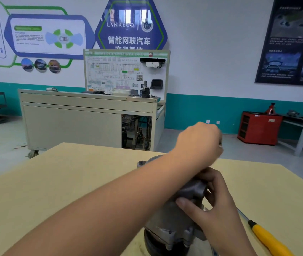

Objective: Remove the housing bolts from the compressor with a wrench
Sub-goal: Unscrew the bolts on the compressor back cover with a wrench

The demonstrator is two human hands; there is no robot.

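Compressor on table, your R hand clamped round its upper housing, L hand fisted just beyond it, contents can't tell, wrench not seen; no loose bolts beside it, so judge removal prob. early, most left.

Left hand: bare.
Left forearm: bare along its visible length.
Right hand: bare, short thumbnail.

Tan table bears the compressor and a yellow-handled screwdriver.
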